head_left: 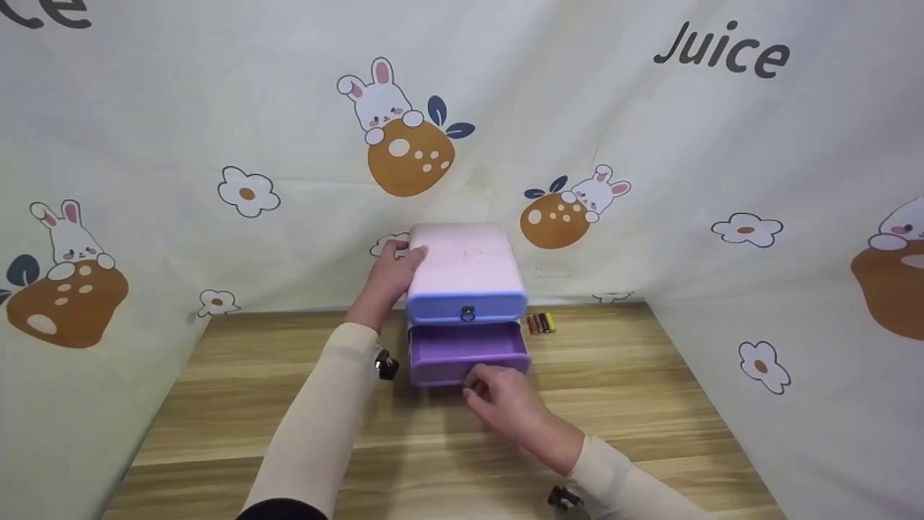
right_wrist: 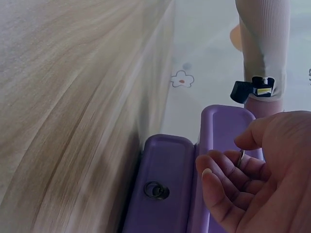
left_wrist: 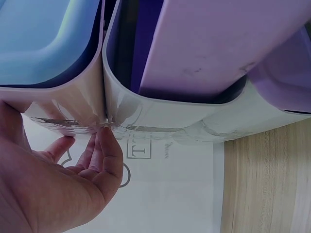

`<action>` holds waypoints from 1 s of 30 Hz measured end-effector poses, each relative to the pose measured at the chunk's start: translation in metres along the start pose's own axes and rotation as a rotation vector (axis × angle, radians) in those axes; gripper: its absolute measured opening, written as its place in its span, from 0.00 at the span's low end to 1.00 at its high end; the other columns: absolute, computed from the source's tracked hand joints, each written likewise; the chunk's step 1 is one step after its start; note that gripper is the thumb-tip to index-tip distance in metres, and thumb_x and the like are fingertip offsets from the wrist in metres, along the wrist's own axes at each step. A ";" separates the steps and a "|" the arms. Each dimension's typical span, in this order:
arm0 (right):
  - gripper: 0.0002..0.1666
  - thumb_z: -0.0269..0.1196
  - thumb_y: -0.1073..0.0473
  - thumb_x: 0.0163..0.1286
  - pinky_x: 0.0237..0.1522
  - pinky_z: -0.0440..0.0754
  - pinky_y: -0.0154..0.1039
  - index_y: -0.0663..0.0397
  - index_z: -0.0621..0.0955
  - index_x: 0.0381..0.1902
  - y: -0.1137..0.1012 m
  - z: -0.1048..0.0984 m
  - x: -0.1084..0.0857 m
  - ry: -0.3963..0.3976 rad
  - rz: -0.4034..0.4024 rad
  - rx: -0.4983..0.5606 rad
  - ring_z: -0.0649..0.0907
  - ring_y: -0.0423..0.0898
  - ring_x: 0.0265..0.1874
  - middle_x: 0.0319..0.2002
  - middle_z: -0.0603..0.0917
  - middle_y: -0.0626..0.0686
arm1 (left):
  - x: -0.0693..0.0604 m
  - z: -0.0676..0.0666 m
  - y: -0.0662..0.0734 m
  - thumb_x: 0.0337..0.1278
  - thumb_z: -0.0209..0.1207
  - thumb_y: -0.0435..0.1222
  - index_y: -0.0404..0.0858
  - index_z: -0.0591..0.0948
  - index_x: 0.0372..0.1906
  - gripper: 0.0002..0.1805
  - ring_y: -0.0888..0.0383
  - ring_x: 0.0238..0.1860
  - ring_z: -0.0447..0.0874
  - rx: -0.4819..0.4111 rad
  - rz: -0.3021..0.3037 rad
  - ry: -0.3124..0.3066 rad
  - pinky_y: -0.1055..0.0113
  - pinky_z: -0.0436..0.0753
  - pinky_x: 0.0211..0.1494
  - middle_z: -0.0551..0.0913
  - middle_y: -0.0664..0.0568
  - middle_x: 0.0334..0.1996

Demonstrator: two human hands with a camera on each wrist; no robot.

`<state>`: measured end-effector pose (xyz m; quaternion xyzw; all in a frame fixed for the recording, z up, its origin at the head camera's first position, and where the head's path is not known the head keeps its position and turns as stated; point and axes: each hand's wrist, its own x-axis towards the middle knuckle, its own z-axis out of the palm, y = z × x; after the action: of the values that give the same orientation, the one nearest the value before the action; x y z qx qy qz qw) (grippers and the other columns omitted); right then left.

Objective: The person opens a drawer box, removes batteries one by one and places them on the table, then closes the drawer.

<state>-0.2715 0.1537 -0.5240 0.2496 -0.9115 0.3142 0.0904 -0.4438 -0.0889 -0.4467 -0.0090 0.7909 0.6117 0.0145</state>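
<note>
A drawer cabinet with a pink top point(head_left: 465, 253) stands against the back cloth. Its blue top drawer point(head_left: 426, 308) is closed, and the purple drawer point(head_left: 433, 372) below it is pulled out, with no contents visible. Another purple drawer point(right_wrist: 163, 213), lowest and closed, has a metal ring point(right_wrist: 154, 190). My right hand point(head_left: 509, 408) pinches the pulled-out drawer's ring point(right_wrist: 240, 158) between thumb and fingers. My left hand point(head_left: 390, 278) rests against the cabinet's left side near the back, thumb at the top edge; its fingers touch the side wall point(left_wrist: 160, 114) in the left wrist view.
Several small batteries point(head_left: 541, 323) lie in a row on the wooden table point(head_left: 613, 390), just right of the cabinet. Printed cloth point(head_left: 289, 144) rises behind the table and at both sides. A small black device point(head_left: 388, 365) is on my left sleeve, another point(head_left: 563, 498) beside my right sleeve.
</note>
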 end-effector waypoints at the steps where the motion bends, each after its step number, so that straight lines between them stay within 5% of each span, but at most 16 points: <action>1: 0.03 0.73 0.60 0.72 0.35 0.85 0.34 0.49 0.87 0.38 0.000 0.000 0.000 -0.001 0.004 -0.001 0.83 0.35 0.29 0.32 0.88 0.42 | 0.000 0.000 0.000 0.80 0.58 0.60 0.40 0.66 0.81 0.40 0.43 0.71 0.76 0.002 -0.002 -0.001 0.46 0.75 0.74 0.74 0.37 0.74; 20: 0.02 0.72 0.59 0.73 0.34 0.85 0.35 0.48 0.87 0.38 0.004 0.002 0.009 -0.007 0.013 -0.007 0.83 0.35 0.28 0.31 0.88 0.41 | 0.002 0.001 -0.003 0.79 0.60 0.59 0.36 0.68 0.79 0.40 0.43 0.70 0.76 -0.008 0.031 0.024 0.48 0.76 0.73 0.74 0.34 0.74; 30: 0.02 0.72 0.57 0.73 0.36 0.86 0.36 0.47 0.88 0.39 0.007 0.001 0.015 -0.002 0.041 -0.007 0.84 0.36 0.29 0.32 0.88 0.40 | 0.001 0.001 -0.001 0.80 0.58 0.61 0.40 0.65 0.82 0.42 0.44 0.72 0.75 -0.006 -0.008 0.000 0.46 0.75 0.75 0.73 0.37 0.75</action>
<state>-0.2879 0.1516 -0.5236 0.2308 -0.9177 0.3124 0.0840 -0.4448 -0.0879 -0.4482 -0.0125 0.7890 0.6140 0.0168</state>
